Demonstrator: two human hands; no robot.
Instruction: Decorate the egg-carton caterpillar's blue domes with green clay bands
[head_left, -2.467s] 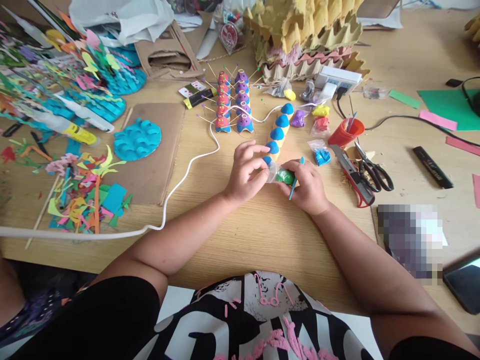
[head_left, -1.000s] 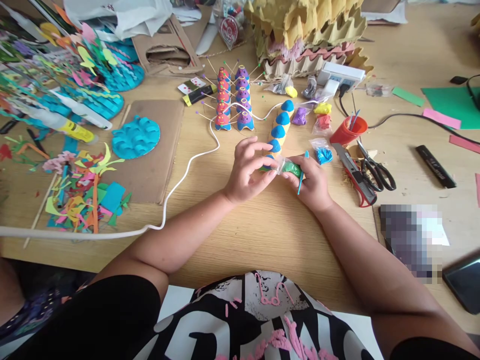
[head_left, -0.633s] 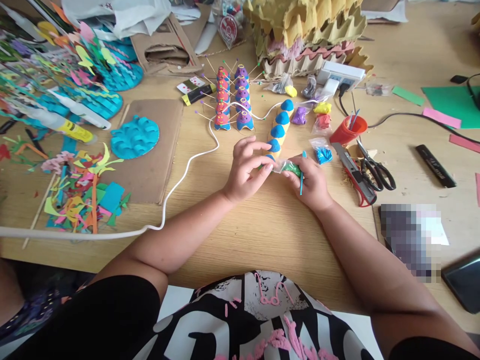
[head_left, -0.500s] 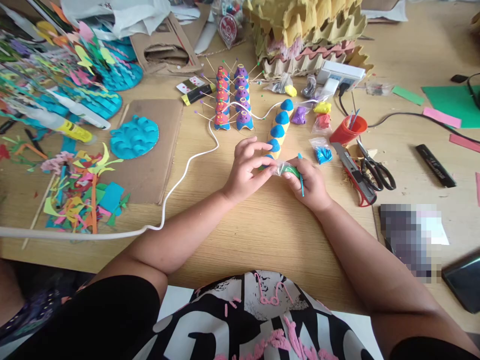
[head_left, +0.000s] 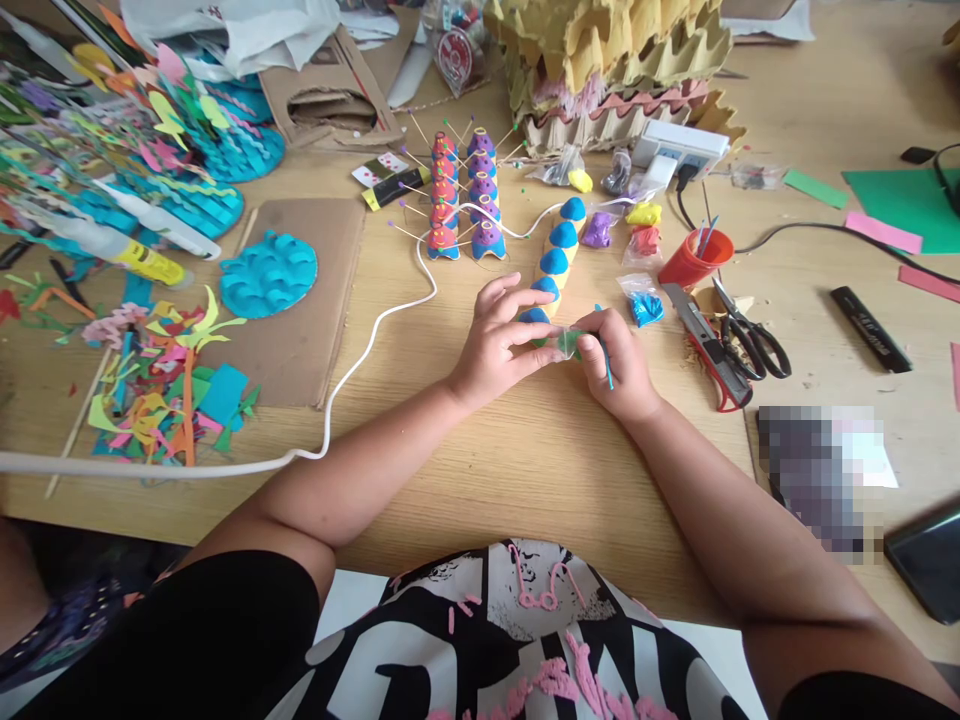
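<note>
My left hand [head_left: 501, 335] pinches the clear end of a small plastic bag of green clay [head_left: 570, 344] between thumb and fingers. My right hand [head_left: 621, 368] is closed on the bag's other side and also holds a thin blue stick [head_left: 608, 372], which pokes out past the fingers. Just beyond my fingertips lies a yellow egg-carton strip [head_left: 564, 275] whose bumps are capped in blue clay. Behind my left hand stand a red-and-blue egg-carton strip [head_left: 444, 200] and a purple-and-blue one [head_left: 484, 190], both with pins or sticks poking out.
Bags of blue [head_left: 645, 308] and purple clay [head_left: 599, 229] lie past my right hand. Nearby are an orange-red cup [head_left: 697, 262], a utility knife [head_left: 709, 350] and scissors [head_left: 754, 340]. A white cable [head_left: 375, 340] crosses the table; colourful paper scraps [head_left: 172, 390] lie left.
My right fingers have curled further over the green clay bag, hiding more of it. The blue stick has tilted slightly. My left hand has barely moved.
</note>
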